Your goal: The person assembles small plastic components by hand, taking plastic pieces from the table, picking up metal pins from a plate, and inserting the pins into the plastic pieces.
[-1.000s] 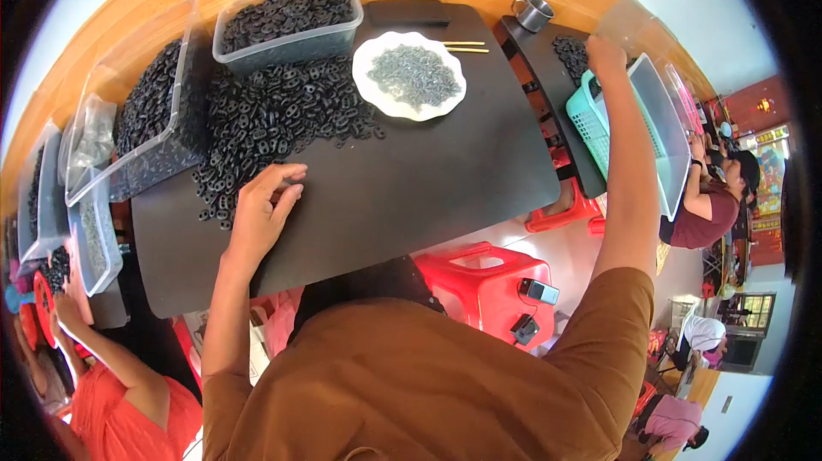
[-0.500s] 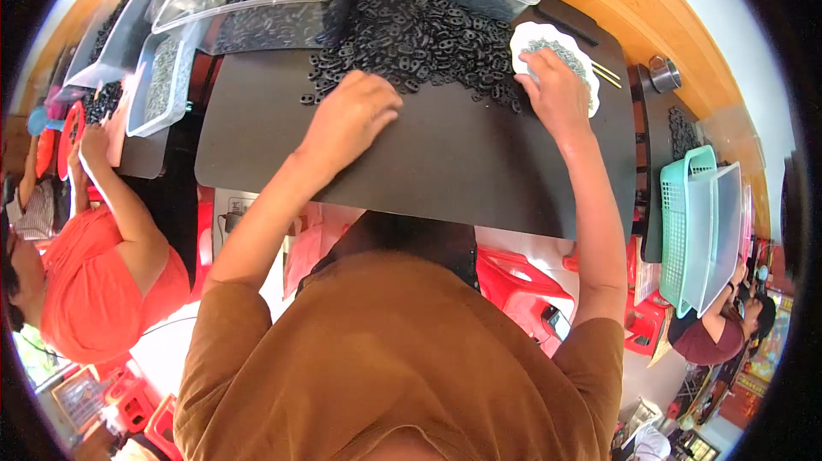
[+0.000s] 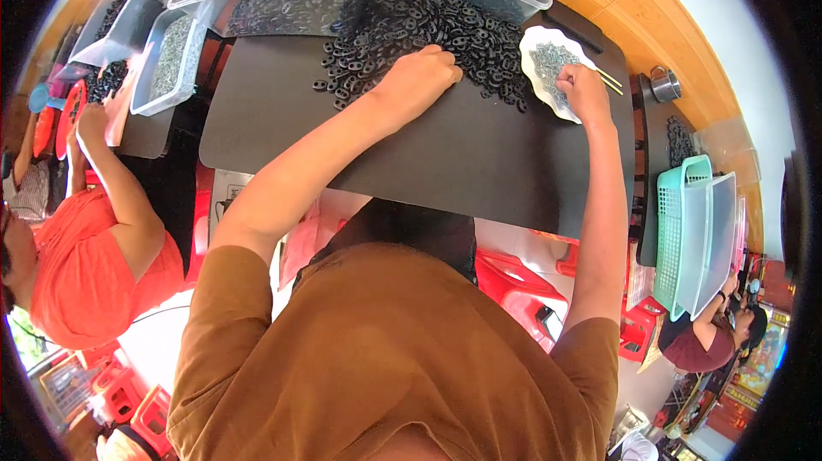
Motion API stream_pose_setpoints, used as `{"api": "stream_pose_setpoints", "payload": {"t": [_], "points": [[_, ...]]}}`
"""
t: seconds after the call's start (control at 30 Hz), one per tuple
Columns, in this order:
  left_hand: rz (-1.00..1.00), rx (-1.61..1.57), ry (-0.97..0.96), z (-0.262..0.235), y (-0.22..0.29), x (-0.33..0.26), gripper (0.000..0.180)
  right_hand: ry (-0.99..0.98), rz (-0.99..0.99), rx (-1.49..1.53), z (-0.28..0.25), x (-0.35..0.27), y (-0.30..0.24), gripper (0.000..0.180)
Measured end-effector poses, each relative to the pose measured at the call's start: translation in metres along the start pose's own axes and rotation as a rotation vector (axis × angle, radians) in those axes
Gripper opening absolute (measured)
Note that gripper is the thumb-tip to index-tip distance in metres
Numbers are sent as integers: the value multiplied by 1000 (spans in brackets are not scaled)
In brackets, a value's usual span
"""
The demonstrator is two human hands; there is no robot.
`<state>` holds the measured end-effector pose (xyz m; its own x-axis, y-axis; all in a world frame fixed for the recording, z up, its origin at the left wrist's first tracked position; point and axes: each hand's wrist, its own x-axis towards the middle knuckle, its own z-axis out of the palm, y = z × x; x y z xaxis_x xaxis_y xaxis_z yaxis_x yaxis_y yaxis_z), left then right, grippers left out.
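Observation:
A heap of small flat black pieces with holes (image 3: 402, 29) spreads over the far side of the dark table (image 3: 479, 166). At its near edge my left hand (image 3: 419, 84) lies with fingers curled down and together; what they hold, if anything, is hidden. To the right, a white scalloped plate (image 3: 535, 41) bears a pile of tiny silvery metal pieces (image 3: 548, 57), too small to name. Over the plate's near right part, my right hand (image 3: 586, 95) has its fingers closed in a pinch, and I cannot see what is between them.
Clear plastic tubs (image 3: 291, 11) of black pieces stand along the back. Another tub (image 3: 163, 103) at left holds silvery pieces. Right are two thin sticks (image 3: 610, 82), a metal cup (image 3: 664, 84) and a green basket (image 3: 682, 238). A person in red (image 3: 111, 264) works at left.
My left hand has moved right along the near edge of the heap. Over the plate, my right hand has drawn slightly back and right, its fingers now closed.

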<state>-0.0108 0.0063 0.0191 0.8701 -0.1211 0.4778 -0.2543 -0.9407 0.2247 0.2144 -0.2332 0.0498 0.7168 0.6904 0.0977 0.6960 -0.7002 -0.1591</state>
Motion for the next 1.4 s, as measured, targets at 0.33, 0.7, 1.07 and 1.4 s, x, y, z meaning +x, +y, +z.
{"api": "stream_pose_setpoints", "payload": {"t": [0.33, 0.7, 1.07, 1.4], "points": [[-116, -298, 160, -17, -5, 0, 14, 62, -139, 127, -9, -12, -13, 7], [-492, -922, 35, -10, 7, 1, 14, 14, -121, 137, -5, -3, 4, 7], [-528, -1288, 121, -2, 0, -7, 15, -34, -106, 84, -8, -4, 7, 6], [-554, -1419, 122, -6, -3, -8, 13, -8, -123, 277, -9, -6, -5, 12]]}}
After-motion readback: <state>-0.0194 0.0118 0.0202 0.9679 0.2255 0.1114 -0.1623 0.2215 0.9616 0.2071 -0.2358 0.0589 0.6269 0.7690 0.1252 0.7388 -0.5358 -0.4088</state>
